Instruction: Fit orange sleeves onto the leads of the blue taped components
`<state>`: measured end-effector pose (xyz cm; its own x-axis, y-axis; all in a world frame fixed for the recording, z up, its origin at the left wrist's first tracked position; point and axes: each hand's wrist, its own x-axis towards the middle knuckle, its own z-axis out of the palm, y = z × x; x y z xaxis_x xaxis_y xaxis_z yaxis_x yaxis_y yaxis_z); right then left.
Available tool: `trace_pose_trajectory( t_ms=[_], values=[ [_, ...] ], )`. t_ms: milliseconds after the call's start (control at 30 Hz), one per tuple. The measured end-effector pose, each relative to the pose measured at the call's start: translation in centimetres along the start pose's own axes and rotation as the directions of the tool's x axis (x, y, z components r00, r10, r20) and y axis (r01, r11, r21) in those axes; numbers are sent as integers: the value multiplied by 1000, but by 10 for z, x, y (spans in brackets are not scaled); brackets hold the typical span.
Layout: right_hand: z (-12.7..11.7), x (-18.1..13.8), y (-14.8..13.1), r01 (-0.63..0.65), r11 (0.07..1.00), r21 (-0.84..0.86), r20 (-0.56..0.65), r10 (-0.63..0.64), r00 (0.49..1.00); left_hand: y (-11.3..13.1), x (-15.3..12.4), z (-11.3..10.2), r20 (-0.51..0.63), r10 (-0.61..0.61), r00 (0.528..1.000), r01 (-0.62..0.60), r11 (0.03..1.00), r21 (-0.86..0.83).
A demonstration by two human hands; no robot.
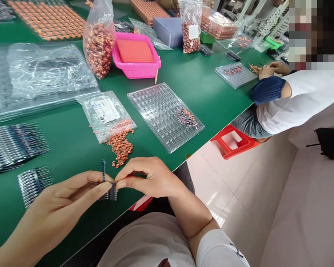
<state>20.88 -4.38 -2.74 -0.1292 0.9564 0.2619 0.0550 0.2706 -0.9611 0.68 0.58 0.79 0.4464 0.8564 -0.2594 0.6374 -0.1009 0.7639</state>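
My left hand is closed on a short strip of metal pins with a dark blue band, held just above the green table. A narrow blue piece sticks up between its fingers. My right hand pinches thumb and forefinger together at the right end of the strip; what lies between the fingertips is too small to make out. Beyond the hands is a loose pile of small copper-coloured rings, spilling from a labelled clear bag. More pin strips lie left of my left hand, with a larger stack behind them.
A clear compartment tray holds several copper rings with wire leads. Behind stand a pink basket and a bag of copper coils. At right, a co-worker's hands work near another tray. A red stool stands beside the table.
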Motion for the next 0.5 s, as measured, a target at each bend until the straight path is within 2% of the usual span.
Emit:
trace_pose_trajectory(
  t_ms=[33,67,167,233,400,500],
  values=[
    [0,-1,-1,0,1000,-7,-20,0,1000,3,1,0,17,-30,999,30,999,-25],
    [0,-1,-3,-2,1000,-18,-42,1,999,6,1,1,-15,-36,999,35,998,-49],
    [0,-4,-6,-26,998,-54,-93,21,995,14,1,3,-102,20,995,-30,995,-95],
    [1,-5,-7,-35,996,-77,-110,26,994,15,0,5,-105,41,994,-59,982,-178],
    [3,-9,-5,-95,990,-103,-163,77,984,11,1,8,-22,96,995,-97,916,-389],
    [4,-11,-4,-142,981,-136,-192,114,975,9,4,7,42,100,994,-73,904,-421]
  ],
)
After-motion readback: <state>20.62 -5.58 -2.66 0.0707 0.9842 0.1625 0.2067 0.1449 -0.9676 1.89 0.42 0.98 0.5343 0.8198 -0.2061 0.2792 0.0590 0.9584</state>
